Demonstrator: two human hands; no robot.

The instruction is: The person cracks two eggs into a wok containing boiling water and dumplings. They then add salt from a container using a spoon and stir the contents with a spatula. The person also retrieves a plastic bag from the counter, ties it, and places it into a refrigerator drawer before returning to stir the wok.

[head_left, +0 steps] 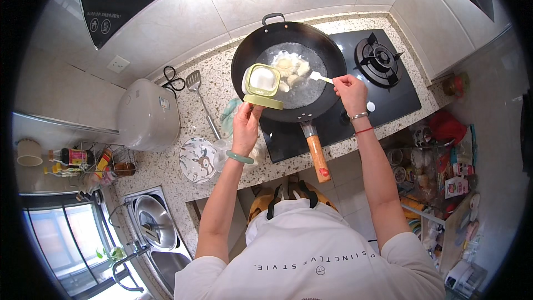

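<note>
In my left hand (pixel 245 132) is a small square seasoning box (pixel 263 92) with a green rim, its green lid (pixel 263 101) swung open toward me. White powder (pixel 262 78) lies inside it. My right hand (pixel 351 93) pinches the handle of a small white spoon (pixel 316 76), which it holds over the wok. What the spoon's bowl carries is too small to tell. Below both hands is a black wok (pixel 247 44) with a wooden handle (pixel 317 158). Pale, lumpy pieces of food (pixel 288 65) sit in its cloudy liquid.
The wok stands on a black gas hob (pixel 408 97) with another burner (pixel 379 60) at right. Left on the speckled counter are a slotted spatula (pixel 194 80), a deer-patterned plate (pixel 198 159), a white rice cooker (pixel 147 114) and a sink (pixel 169 261). Crowded shelves (pixel 436 211) stand at right.
</note>
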